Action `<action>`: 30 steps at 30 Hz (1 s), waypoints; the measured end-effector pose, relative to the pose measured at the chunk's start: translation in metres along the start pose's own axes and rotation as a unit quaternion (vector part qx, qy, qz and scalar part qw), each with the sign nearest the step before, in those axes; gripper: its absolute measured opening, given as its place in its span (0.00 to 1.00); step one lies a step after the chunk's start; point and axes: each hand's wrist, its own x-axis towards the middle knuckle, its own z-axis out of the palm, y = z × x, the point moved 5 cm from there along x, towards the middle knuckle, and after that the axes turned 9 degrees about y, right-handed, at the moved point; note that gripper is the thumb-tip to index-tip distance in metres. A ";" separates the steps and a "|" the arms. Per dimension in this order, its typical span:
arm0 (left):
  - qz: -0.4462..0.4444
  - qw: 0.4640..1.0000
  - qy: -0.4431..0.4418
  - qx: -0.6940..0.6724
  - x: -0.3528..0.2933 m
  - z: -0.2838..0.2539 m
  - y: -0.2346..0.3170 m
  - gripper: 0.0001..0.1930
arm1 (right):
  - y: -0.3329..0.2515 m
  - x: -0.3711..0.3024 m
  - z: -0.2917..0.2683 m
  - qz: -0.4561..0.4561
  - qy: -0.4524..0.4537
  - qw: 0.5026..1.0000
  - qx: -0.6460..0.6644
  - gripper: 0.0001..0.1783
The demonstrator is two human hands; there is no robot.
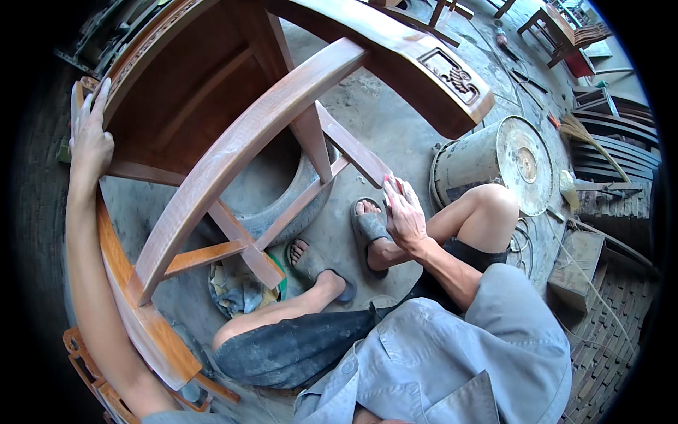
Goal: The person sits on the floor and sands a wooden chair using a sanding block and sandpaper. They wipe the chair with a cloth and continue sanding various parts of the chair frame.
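A reddish-brown wooden chair (233,152) lies tipped over in front of me, its curved arm and legs dusted pale. My left hand (92,138) grips the chair's frame at the far left, two fingers stretched along its edge. At the end of a chair leg (357,152), my right hand (406,219) pinches a small red piece (388,181) that looks like sandpaper. My fingers hide most of that piece. A carved panel (449,73) marks the broad wooden part at the top.
Under the chair lies a tyre (300,212). A dirty white bucket (470,166) rests on its side to the right of it. Near my feet stands a basin (284,288) of rags. Stacked curved wooden parts (614,141), a broom (593,145) and cables lie at the right.
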 end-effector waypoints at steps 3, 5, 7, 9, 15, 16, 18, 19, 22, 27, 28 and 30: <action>0.007 0.999 -0.011 -0.045 0.004 -0.003 -0.002 0.48 | -0.007 0.027 0.012 0.004 -0.029 0.999 0.017 0.34; 0.002 0.999 -0.014 -0.050 0.000 -0.011 0.013 0.47 | -0.004 0.034 0.017 -0.004 -0.057 0.998 0.012 0.35; 0.001 0.998 -0.019 -0.060 0.000 -0.023 0.026 0.47 | 0.003 0.040 0.020 -0.041 -0.070 0.997 0.017 0.35; 0.012 0.997 -0.028 -0.075 0.004 -0.036 0.032 0.46 | 0.010 0.080 0.055 -0.099 -0.029 0.995 0.016 0.29; 0.015 0.998 0.003 -0.062 0.000 -0.022 0.018 0.47 | -0.008 0.236 0.175 -0.108 -0.127 0.960 0.224 0.22; 0.013 0.998 0.002 -0.065 -0.005 -0.016 0.012 0.47 | -0.019 0.243 0.183 -0.110 -0.161 0.960 0.202 0.22; 0.020 0.999 0.014 -0.038 -0.002 -0.010 0.008 0.47 | -0.030 0.246 0.170 -0.135 -0.127 0.973 0.136 0.22; 0.040 0.997 0.040 -0.046 0.004 -0.009 0.013 0.47 | -0.020 0.248 0.170 -0.121 -0.067 0.965 0.223 0.23; 0.002 0.988 -0.001 -0.153 0.000 -0.005 0.002 0.47 | -0.029 0.252 0.178 -0.134 -0.086 0.972 0.172 0.22; -0.019 0.999 -0.019 -0.021 0.005 -0.011 0.013 0.47 | -0.021 0.262 0.184 -0.145 -0.122 0.978 0.090 0.20; -0.010 0.999 -0.007 -0.031 0.006 -0.007 0.004 0.47 | -0.022 0.269 0.189 -0.143 -0.133 0.978 0.072 0.20; 0.004 1.000 0.010 -0.025 0.004 -0.004 0.004 0.47 | -0.017 0.256 0.184 -0.123 -0.134 0.979 0.087 0.19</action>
